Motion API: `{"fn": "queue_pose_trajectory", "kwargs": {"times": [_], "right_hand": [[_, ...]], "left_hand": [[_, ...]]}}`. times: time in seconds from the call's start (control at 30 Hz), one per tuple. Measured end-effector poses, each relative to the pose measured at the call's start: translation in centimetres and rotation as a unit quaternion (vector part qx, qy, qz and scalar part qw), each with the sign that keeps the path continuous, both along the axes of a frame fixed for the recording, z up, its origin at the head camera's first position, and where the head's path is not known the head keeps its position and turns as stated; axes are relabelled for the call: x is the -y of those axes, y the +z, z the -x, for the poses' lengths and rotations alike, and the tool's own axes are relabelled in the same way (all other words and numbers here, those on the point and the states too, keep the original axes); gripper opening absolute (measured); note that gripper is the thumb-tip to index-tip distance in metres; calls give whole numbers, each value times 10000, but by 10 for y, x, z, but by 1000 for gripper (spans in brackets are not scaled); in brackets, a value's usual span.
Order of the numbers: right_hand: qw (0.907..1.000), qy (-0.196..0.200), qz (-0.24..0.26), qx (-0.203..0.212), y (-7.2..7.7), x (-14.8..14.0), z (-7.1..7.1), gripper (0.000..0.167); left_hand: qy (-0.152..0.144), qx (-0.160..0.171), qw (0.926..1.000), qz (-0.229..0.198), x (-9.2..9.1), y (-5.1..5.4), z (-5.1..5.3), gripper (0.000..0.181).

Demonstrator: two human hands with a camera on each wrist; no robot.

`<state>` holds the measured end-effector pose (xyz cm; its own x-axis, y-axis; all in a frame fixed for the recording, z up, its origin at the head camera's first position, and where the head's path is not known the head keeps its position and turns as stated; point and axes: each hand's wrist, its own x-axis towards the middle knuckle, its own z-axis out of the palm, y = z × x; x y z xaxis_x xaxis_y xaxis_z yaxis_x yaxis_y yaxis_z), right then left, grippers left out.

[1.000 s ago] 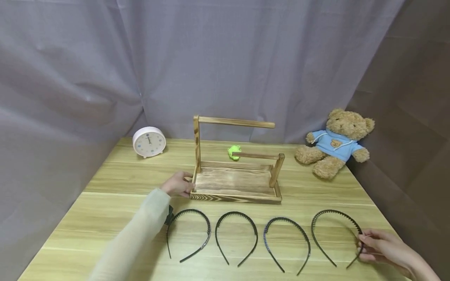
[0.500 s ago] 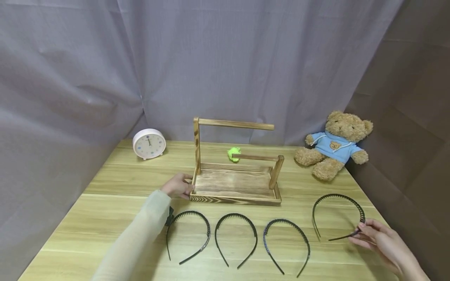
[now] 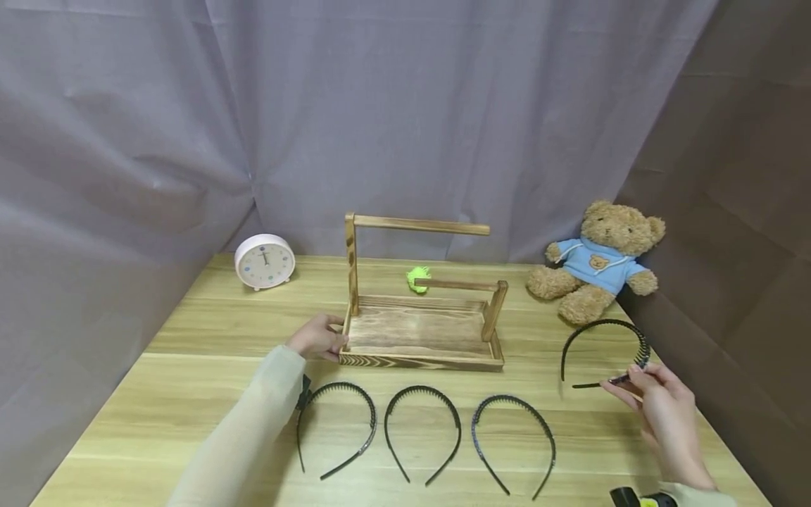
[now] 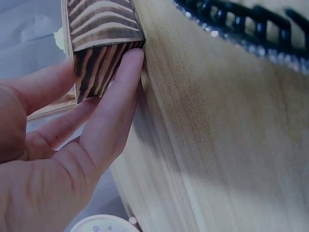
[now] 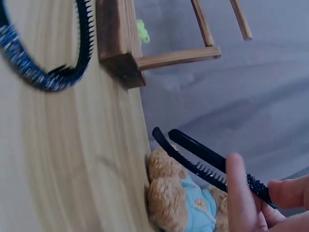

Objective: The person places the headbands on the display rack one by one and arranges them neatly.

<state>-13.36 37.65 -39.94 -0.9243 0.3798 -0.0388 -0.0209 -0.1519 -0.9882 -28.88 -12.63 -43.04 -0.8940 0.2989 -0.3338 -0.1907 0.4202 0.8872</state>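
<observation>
My left hand point(image 3: 317, 336) grips the left end of a wooden rack point(image 3: 421, 362), whose tray base stands on the table with two bars above it. In the left wrist view, the thumb and fingers of the left hand point(image 4: 72, 130) pinch the striped wooden corner point(image 4: 104, 58). At the right, my right hand point(image 3: 662, 408) pinches a black toothed headband point(image 3: 605, 322) by one arm, raised off the table. The right wrist view shows that headband point(image 5: 198, 166) between thumb and fingers. Three more headbands lie in a row in front: left point(image 3: 342, 385), middle point(image 3: 423, 389), right point(image 3: 513, 399).
A white clock point(image 3: 265, 262) stands at the back left. The teddy bear point(image 3: 598, 264) in a blue top sits at the back right. Behind the rack lies a small bright green object point(image 3: 418, 278). Grey cloth point(image 3: 380, 105) hangs behind the table point(image 3: 209, 394).
My right hand has lifted the rightmost headband off the table and carried it away from me, toward the bear. My left hand keeps its grip on the rack.
</observation>
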Motion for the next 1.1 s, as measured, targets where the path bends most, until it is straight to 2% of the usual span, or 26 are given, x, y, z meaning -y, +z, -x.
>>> {"fn": "queue_pose_trajectory", "kwargs": {"times": [0.23, 0.5, 0.67, 1.1], "right_hand": [[9986, -205, -58, -476, 8, 17, 12, 9], [9943, -173, 309, -1003, 20, 33, 24, 12], [9911, -343, 529, -1168, 31, 45, 32, 7], [9805, -783, 887, -1566, 52, 75, 55, 14]], "left_hand": [[-41, 4, 10000, -53, 0, 0, 0, 57], [31, 30, 10000, -26, 0, -2, 1, 58], [-7, -24, 10000, 13, 0, -1, -1, 58], [16, 47, 10000, -59, -1, 1, -2, 59]]}}
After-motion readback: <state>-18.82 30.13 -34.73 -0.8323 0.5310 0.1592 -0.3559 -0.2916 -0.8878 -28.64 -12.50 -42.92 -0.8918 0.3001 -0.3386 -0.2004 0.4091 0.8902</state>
